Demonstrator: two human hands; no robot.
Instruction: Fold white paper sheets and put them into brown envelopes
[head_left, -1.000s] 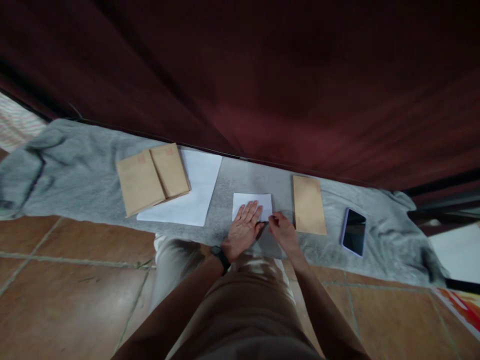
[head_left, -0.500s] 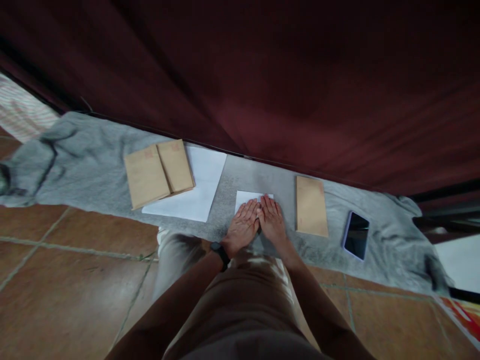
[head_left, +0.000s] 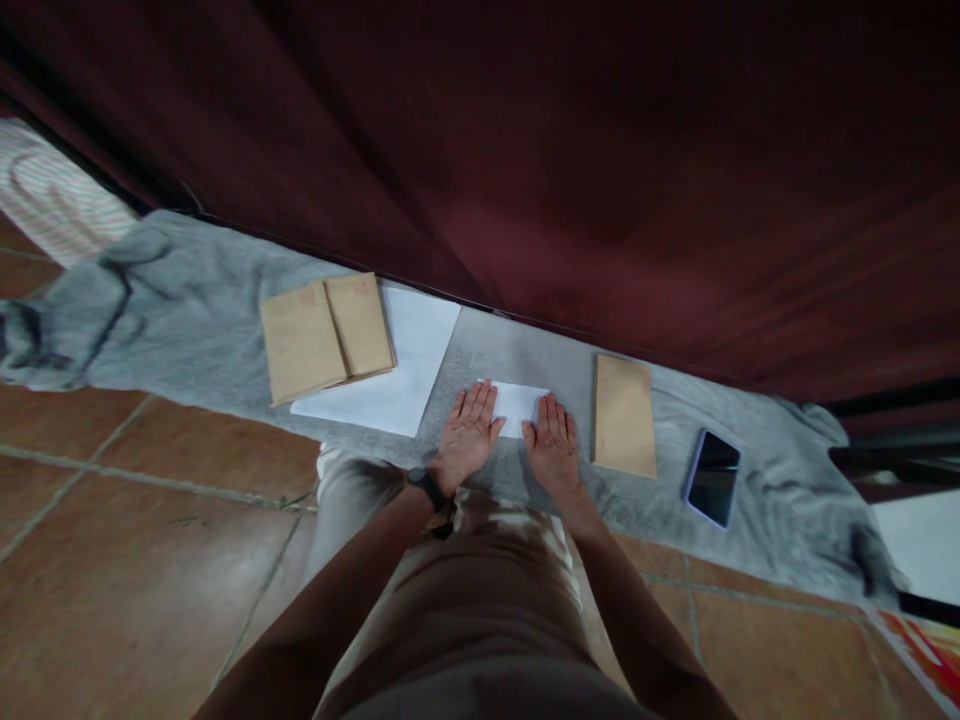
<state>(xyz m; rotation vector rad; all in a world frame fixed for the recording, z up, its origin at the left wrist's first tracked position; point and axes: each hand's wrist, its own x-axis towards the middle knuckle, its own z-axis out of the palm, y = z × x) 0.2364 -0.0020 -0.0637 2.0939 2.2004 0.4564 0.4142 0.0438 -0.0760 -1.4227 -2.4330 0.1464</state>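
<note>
A small folded sheet of white paper (head_left: 516,402) lies flat on the grey cloth in front of me. My left hand (head_left: 471,430) rests palm down over its left end, fingers stretched out, a dark watch on the wrist. On the right end lies my right hand (head_left: 552,440), also flat, thumb pointing inward. Both hands are open, and the middle of the paper shows between them. The parts of the paper under my fingers are hidden.
Brown envelopes (head_left: 304,345) lie at the left on larger white sheets (head_left: 412,350). Right of my hands are another brown envelope (head_left: 624,415) and a phone (head_left: 712,480). The grey cloth (head_left: 187,310) covers a narrow bench against a dark red curtain (head_left: 525,150).
My hands were together over the middle of the folded paper; they have slid apart, the left toward the left end and the right toward the right end. The view has shifted slightly.
</note>
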